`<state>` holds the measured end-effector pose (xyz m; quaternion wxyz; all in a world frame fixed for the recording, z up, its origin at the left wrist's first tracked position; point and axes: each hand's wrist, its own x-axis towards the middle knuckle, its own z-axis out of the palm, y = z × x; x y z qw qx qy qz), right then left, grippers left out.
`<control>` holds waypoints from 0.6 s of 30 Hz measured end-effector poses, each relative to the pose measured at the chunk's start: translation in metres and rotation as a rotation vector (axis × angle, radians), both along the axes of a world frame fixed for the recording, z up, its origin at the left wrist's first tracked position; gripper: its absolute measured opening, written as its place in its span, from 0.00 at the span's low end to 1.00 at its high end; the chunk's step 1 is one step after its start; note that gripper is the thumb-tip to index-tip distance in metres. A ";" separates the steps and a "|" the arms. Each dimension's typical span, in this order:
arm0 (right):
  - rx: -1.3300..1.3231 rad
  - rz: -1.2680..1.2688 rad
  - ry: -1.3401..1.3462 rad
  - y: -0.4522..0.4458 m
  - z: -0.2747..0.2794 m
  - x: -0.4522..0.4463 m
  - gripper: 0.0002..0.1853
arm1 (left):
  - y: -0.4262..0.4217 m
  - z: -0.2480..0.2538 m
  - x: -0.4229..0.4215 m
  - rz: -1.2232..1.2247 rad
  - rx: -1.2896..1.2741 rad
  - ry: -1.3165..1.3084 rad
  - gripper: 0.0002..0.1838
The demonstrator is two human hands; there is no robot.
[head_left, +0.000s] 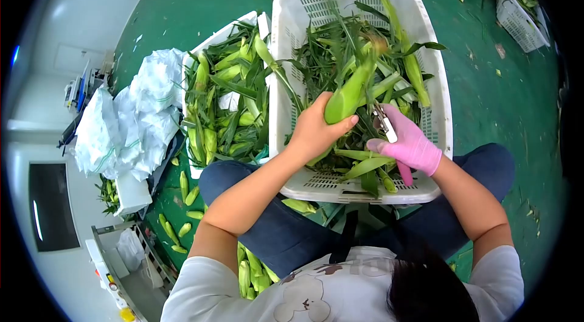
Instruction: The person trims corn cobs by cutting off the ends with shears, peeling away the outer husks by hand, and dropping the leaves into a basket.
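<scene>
An ear of corn in its green husk (347, 98) is in my bare left hand (321, 127), its leafy top pointing up and away over the basket. My right hand (404, 142), in a pink glove, is closed on a small metal cutting tool (384, 122) with white parts, just right of the ear's base. Both hands are above a white perforated basket (445, 109), which holds loose green husk leaves (325, 42) and leafy stalks. A long green husk piece (415, 76) leans at the basket's right side.
Left of the basket, a white foam box (190, 103) holds corn in husks. Several ears (184, 187) lie on the green floor (486, 97) at left. White plastic bags (137, 115) are heaped farther left. Another basket (517, 18) stands at the upper right.
</scene>
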<state>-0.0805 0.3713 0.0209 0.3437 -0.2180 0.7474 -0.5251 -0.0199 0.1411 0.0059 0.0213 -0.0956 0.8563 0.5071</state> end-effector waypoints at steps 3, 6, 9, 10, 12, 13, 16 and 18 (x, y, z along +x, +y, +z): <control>0.055 0.023 0.225 0.008 -0.008 -0.009 0.43 | 0.005 0.012 0.001 -0.081 -0.254 -0.097 0.31; 0.080 0.033 0.413 0.009 -0.022 -0.016 0.35 | -0.001 0.015 -0.001 -0.156 -0.243 -0.165 0.30; 0.130 0.063 0.253 0.008 -0.012 -0.014 0.23 | -0.018 0.020 -0.006 -0.219 -0.049 -0.205 0.28; 0.116 0.068 0.225 0.005 -0.011 -0.014 0.20 | -0.027 0.022 -0.007 -0.246 0.053 -0.207 0.28; 0.005 -0.002 -0.015 0.004 0.000 -0.009 0.16 | -0.040 0.032 -0.007 -0.277 0.238 -0.242 0.29; -0.052 -0.035 -0.137 0.003 0.007 -0.006 0.14 | -0.046 0.032 -0.006 -0.311 0.354 -0.268 0.30; -0.213 0.114 -0.433 0.008 -0.003 -0.005 0.24 | -0.064 0.022 -0.001 -0.446 0.640 -0.370 0.36; -0.282 0.244 -0.416 0.008 -0.019 0.002 0.35 | -0.062 0.016 0.001 -0.572 0.775 -0.546 0.37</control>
